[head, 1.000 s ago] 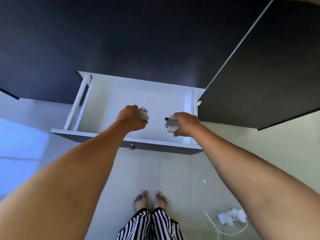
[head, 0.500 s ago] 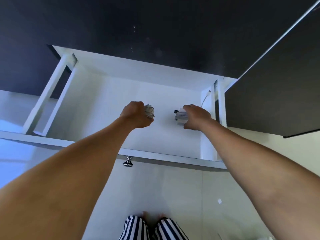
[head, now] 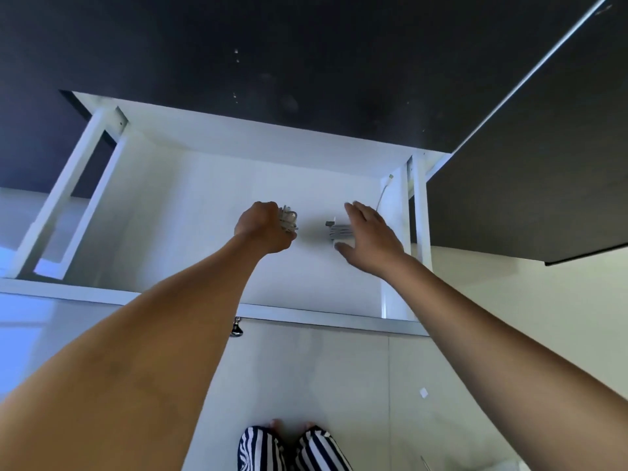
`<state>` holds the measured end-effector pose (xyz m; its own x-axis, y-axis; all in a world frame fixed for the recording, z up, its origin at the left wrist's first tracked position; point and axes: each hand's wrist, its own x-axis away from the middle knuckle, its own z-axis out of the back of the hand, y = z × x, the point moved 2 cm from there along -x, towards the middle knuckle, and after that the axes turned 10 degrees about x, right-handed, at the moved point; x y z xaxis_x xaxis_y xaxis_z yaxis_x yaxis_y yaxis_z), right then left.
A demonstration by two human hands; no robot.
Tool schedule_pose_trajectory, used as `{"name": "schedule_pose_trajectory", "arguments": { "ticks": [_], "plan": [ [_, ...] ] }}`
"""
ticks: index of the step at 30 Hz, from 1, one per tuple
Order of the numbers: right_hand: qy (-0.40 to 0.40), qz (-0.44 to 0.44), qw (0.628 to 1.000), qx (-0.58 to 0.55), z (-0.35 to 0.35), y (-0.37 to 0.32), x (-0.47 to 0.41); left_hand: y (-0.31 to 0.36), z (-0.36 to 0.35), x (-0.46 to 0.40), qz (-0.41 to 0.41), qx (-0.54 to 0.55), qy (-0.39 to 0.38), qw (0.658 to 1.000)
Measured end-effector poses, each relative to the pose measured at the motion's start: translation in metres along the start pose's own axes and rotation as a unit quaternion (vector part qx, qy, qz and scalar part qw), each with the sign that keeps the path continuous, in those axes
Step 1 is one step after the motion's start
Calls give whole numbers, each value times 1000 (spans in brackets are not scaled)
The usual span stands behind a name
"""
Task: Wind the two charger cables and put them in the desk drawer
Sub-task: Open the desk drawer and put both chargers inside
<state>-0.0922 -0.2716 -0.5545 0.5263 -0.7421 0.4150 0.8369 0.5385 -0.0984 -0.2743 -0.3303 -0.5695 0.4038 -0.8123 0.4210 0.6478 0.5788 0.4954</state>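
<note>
- Left hand (head: 263, 229) fisted around wound white charger cable bundle (head: 288, 222), over open white wooden desk drawer (head: 210, 212).
- Right hand (head: 370, 237) spread flat, fingers straight, above second coiled white charger cable with plug (head: 338, 231) lying on drawer floor.

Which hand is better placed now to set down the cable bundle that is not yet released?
The left hand: it grips a wound cable bundle just above the drawer floor. The right hand is open, its bundle apparently lying in the drawer.

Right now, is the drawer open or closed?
Open. The drawer is pulled out from under the dark desk, and both hands reach inside it.
</note>
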Motion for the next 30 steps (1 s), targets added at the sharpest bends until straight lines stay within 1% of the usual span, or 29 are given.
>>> {"name": "schedule_pose_trajectory", "arguments": {
  "ticks": [1, 5, 9, 11, 16, 22, 24, 26, 27, 30],
  "plan": [
    [11, 2, 1000, -19, 4, -4, 9, 2, 0, -1, -2, -5, 6, 1000],
    [6, -21, 998, -65, 3, -24, 55, 7, -9, 1, 8, -21, 14, 1000],
    [26, -21, 999, -38, -13, -39, 87, 5, -22, 0, 22, -15, 16, 1000],
    [20, -34, 998, -44, -18, -39, 89, 4, -27, -1, 21, -7, 18, 1000],
    [44, -42, 998, -30, -26, -40, 86, 0, -35, -5, 25, 4, 29, 999],
    [40, -55, 997, -26, -26, -39, 87, -5, -28, 8, 45, 23, -50, 997],
    [47, -61, 997, -26, -25, -38, 87, -7, -17, 20, 46, 28, -62, 997],
    [97, -59, 993, -32, -23, -40, 91, -7, -5, 35, 53, 57, -44, 996],
    [144, -63, 986, -48, -20, -43, 96, -6, 3, 46, 57, 75, -25, 995],
    [277, -102, 949, -115, -22, -53, 117, -3, 14, 79, 82, 162, 49, 982]
  ]
}}
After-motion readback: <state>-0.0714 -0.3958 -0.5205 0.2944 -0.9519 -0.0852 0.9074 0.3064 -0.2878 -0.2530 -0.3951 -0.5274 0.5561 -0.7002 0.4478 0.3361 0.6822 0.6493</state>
